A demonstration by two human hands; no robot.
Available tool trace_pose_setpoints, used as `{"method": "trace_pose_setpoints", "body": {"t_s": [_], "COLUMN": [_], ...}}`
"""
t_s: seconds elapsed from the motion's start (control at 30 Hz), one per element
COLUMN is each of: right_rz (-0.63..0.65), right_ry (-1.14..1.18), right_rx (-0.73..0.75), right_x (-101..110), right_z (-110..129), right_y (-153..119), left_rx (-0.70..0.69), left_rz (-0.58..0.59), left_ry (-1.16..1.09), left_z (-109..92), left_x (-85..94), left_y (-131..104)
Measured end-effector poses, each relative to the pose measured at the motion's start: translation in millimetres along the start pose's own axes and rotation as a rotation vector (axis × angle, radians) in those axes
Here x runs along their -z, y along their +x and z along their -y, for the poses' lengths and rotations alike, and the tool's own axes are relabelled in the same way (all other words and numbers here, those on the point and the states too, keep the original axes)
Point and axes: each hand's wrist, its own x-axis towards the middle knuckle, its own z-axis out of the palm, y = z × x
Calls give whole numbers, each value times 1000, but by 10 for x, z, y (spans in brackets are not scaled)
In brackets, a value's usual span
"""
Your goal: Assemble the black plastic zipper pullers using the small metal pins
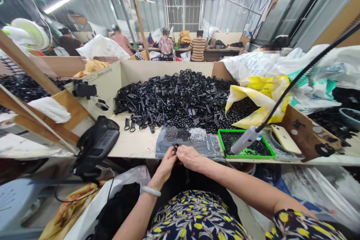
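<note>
Between both hands, at the table's near edge, sits a small black plastic piece (176,149), too tiny to show any writing. The left hand (168,162) and right hand (190,157) both pinch it with closed fingers. Just past the hands lie little gray springs (172,133). Farther off is a big pile of black parts (174,95). Right of the hands stands a green tray (246,145).

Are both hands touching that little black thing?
Touching. The head view shows the left hand and the right hand pinching the small black part between their fingertips, at the table edge.
</note>
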Motion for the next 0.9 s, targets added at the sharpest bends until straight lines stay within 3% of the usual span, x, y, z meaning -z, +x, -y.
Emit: {"method": "trace_pose_setpoints", "body": {"t_s": [0.43, 0.67, 0.9], "right_rz": [-162, -126, -65], "right_ry": [372, 466, 397], "right_rx": [-114, -47, 49], "right_x": [-17, 62, 61], "right_z": [-452, -598, -641], "right_y": [70, 148, 212], "left_rx": [90, 104, 121], "left_rz": [2, 9, -14], "left_ry": [-65, -63, -61], "left_z": [-27, -37, -84], "left_x": [48, 39, -9], "left_y": [29, 24, 10]}}
